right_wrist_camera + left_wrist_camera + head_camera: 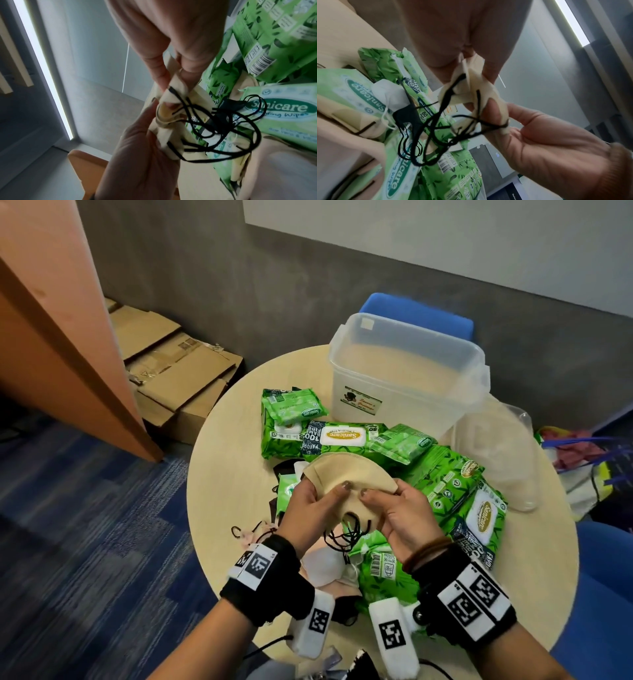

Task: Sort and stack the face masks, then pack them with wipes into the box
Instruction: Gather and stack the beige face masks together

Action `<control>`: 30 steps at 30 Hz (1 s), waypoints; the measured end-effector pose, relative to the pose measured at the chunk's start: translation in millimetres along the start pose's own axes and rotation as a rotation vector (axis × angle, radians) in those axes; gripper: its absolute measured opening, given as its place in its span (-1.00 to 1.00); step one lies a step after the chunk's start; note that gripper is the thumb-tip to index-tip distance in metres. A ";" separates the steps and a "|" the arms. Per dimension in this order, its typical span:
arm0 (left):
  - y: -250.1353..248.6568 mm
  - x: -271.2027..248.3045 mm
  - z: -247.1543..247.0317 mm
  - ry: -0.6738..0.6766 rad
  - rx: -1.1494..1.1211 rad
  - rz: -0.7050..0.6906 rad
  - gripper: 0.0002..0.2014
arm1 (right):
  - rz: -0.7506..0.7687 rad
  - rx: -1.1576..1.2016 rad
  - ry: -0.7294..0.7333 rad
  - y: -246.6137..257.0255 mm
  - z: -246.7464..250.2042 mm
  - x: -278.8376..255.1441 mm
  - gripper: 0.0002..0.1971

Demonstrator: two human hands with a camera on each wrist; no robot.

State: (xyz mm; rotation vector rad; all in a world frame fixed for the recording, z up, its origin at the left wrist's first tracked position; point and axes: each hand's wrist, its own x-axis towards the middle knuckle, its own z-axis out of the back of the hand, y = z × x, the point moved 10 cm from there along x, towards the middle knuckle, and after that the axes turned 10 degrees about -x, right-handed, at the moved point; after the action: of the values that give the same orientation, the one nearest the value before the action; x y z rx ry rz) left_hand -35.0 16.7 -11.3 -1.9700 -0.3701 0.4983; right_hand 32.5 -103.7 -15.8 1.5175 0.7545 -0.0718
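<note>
Beige face mask (346, 484): held above the table (219, 474) between both hands, folded, its black ear loops (346, 534) hanging in a tangle below the fingers. Left hand (308, 508) pinches the mask's left end, thumb on top; right hand (400, 511) pinches the right end likewise. The wrist views confirm both grips on cloth, with the loops (447, 121) snarled between the palms.

Other masks, white and dark, lie loose under and to the left of the hands. Green packs of wipes (342, 436) lie just beyond the hands and to their right. The clear plastic box (407, 371) stands further beyond, open; no contents can be made out in it. Its lid (493, 453) appears to lie to the right.

Judgement: sorting stage, early; no tidy stack is visible. The next move likely calls for freeing the loops, flattening the mask and laying it down as the base of a stack. The tangled loops may drag neighbouring masks.
</note>
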 end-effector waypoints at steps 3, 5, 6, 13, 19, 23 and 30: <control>-1.8 -4.1 -4.7 0.004 -0.026 -0.016 -0.86 | 0.000 -0.042 -0.015 -3.4 0.1 -0.5 -0.77; 1.9 -4.8 -8.8 -0.005 -0.038 0.000 -0.90 | 0.003 -0.050 -0.029 -4.1 1.7 -0.2 -0.76; 4.4 -4.6 -8.9 -0.017 -0.038 0.011 -0.89 | 0.001 -0.055 -0.041 -5.0 3.3 0.7 -0.76; 26.6 0.9 -1.3 -0.066 -0.082 0.115 -0.76 | 0.054 -0.212 -0.067 3.5 15.3 3.0 -0.69; 31.7 -3.7 -7.9 0.012 0.001 0.153 -0.67 | 0.261 -0.693 -0.102 21.3 22.9 3.1 -0.41; 40.8 -3.6 -12.1 0.053 0.036 0.154 -0.80 | 0.348 -0.817 0.038 19.2 6.8 0.7 -0.46; 41.0 -10.8 24.9 -0.009 0.208 0.148 -0.88 | 0.313 -0.938 0.082 -7.1 -13.2 12.4 -0.67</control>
State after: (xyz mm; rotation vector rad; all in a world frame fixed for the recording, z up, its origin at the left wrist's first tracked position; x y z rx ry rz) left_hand -55.1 13.5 -56.1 -1.8008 -0.1706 0.6160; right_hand 33.3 -87.3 -26.3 0.7181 0.4866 0.5172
